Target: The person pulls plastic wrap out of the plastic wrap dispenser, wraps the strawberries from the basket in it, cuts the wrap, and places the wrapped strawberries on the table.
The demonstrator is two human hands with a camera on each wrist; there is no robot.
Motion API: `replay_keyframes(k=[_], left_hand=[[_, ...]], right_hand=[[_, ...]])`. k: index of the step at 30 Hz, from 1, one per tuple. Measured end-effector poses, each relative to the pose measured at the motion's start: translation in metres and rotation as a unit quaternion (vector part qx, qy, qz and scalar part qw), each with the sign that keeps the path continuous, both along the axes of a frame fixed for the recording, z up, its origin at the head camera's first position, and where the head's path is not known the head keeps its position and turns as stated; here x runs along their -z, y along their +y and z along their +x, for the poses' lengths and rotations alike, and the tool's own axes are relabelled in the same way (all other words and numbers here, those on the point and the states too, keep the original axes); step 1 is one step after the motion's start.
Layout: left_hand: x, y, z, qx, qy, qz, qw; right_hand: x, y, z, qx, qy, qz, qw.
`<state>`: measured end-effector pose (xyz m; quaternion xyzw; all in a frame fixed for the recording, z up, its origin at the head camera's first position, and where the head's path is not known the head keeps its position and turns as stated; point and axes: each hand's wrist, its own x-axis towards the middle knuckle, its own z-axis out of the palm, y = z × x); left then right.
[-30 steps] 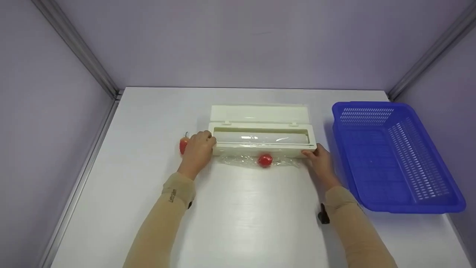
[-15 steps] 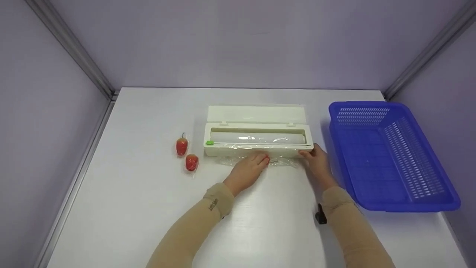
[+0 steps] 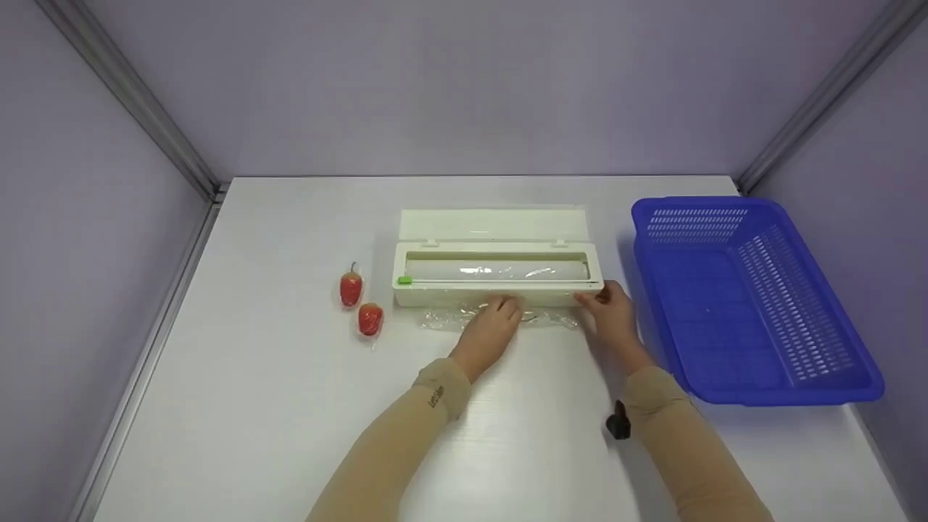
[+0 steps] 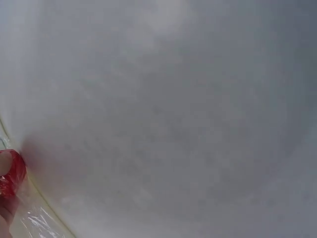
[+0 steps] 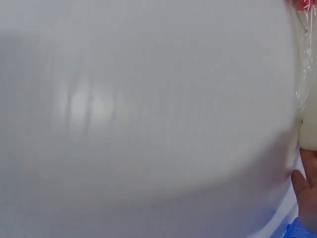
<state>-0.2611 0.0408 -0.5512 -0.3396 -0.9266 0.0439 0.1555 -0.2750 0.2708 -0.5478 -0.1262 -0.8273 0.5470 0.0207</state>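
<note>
A cream cling film dispenser (image 3: pixel 428 297) lies with its lid tipped back, a roll of film (image 3: pixel 496 270) inside and a green slide cutter (image 3: pixel 404 280) at its left end. Clear film (image 3: pixel 442 318) hangs over its front onto the table. My left hand (image 3: pixel 487 333) grips a red fruit (image 4: pixel 18 171) on that film, close against the dispenser's front; the head view hides most of the fruit behind the fingers. At the dispenser's right front corner, my right hand (image 3: pixel 612 319) holds on, fingers (image 5: pixel 309 161) against its end.
Two film-wrapped red fruits (image 3: pixel 351 288) lie left of the dispenser. A blue plastic basket (image 3: pixel 725 312) stands at the right, close beside the right hand. Walls border the white table (image 3: pixel 254 399) at the back and sides.
My left hand has left the dispenser's left end and moved right onto the red fruit, uncovering the green cutter and the wrapped fruits. The right hand has stayed at its corner.
</note>
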Motion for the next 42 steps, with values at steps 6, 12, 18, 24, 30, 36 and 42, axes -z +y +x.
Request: replay_keyframes(k=[6, 12, 18, 24, 30, 36, 42], left_hand=[[0.004, -0.009, 0.004, 0.019, -0.019, 0.015, 0.9995], [0.004, -0.021, 0.013, 0.042, -0.065, 0.073, 0.9943], [0.001, -0.028, 0.024, 0.062, -0.159, 0.155, 0.9731], [0.002, -0.029, 0.025, 0.057, -0.266, 0.221, 0.9367], [0.004, -0.028, 0.019, 0.042, -0.24, 0.208, 0.9473], [0.007, -0.025, 0.019, -0.019, -0.185, 0.151, 0.971], [0.01, -0.026, 0.019, -0.085, -0.18, 0.149, 0.9687]], right_hand=[[-0.018, -0.01, 0.015, 0.036, -0.006, -0.009, 0.9993], [-0.023, -0.033, 0.055, -0.028, 0.155, 0.097, 0.9827], [-0.009, -0.06, 0.083, -0.184, 0.209, 0.225, 0.9338], [0.001, -0.078, 0.08, -0.228, 0.159, 0.271, 0.9216], [0.007, -0.084, 0.065, -0.225, 0.162, 0.292, 0.9153], [0.012, -0.086, 0.048, -0.214, 0.134, 0.288, 0.9238], [0.009, -0.09, 0.047, -0.187, 0.157, 0.306, 0.92]])
